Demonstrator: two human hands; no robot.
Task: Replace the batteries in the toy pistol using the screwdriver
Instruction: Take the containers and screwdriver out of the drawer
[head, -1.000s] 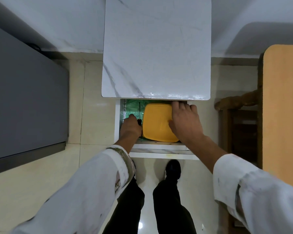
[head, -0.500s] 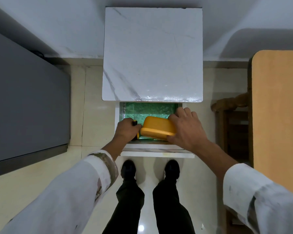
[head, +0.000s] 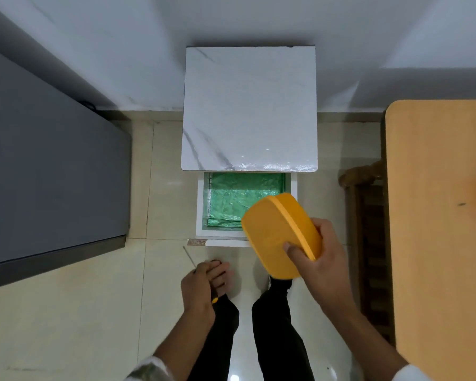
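Yellow box [head: 279, 237] now lifted out of open drawer [head: 201, 210], gripped tilted in right hand [head: 322, 259] above drawer's near right corner. Screwdriver [head: 190, 257] withdrawn too, left hand [head: 201, 287] clenched around handle, shaft pointing far-left. Toy pistol not visible.

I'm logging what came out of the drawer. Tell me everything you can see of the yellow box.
The yellow box is a closed, rounded-rectangle container, apparently matte plastic, with a lid whose rim stands slightly proud along a seam. It is held in the air, tilted, over the near right corner of the open drawer. Only the right hand touches it, thumb across one broad face, fingers behind. Its contents are hidden.
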